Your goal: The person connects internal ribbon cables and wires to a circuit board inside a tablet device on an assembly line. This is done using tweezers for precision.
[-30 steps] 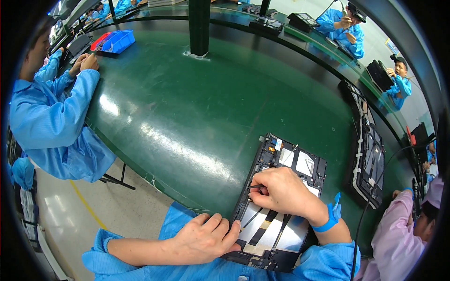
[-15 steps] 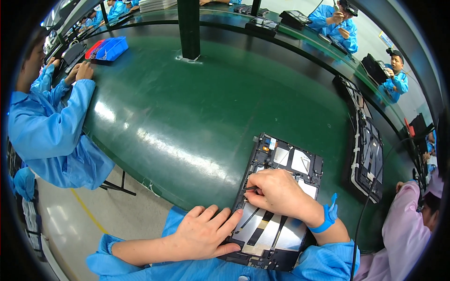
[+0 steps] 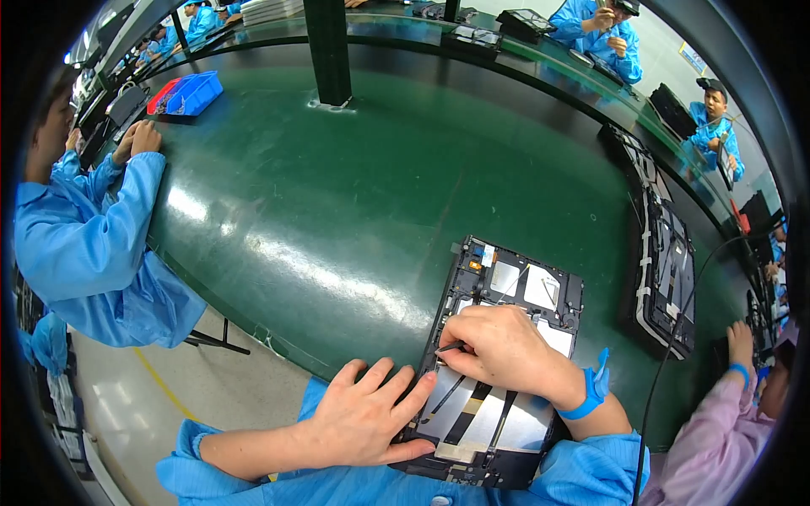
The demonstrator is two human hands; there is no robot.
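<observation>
An opened flat electronic device (image 3: pixel 525 418) lies before me, with a black frame, silver panels and dark ribbon cables. My right hand (image 3: pixel 502 341), with a blue strap at its wrist, is closed in a pinch over the device's left side. A slim black tool (image 3: pixel 452 347) pokes out from those fingers; the hand hides most of it, so its exact kind cannot be told. My left hand (image 3: pixel 363 413) rests with fingers spread along the device's lower left edge, its thumb and index fingertip touching the frame.
Similar opened devices (image 3: pixel 671 270) are stacked at the right on the green table (image 3: pixel 337 185). A black cable (image 3: pixel 654 379) hangs beside my right arm. Farther off stand a dark post (image 3: pixel 329 59) and blue and red bins (image 3: pixel 194 93). Co-workers sit left, right and across.
My hands stay in nearly the same place on the device. At the right, the co-worker in pink has raised a hand to the table. The view has shifted slightly.
</observation>
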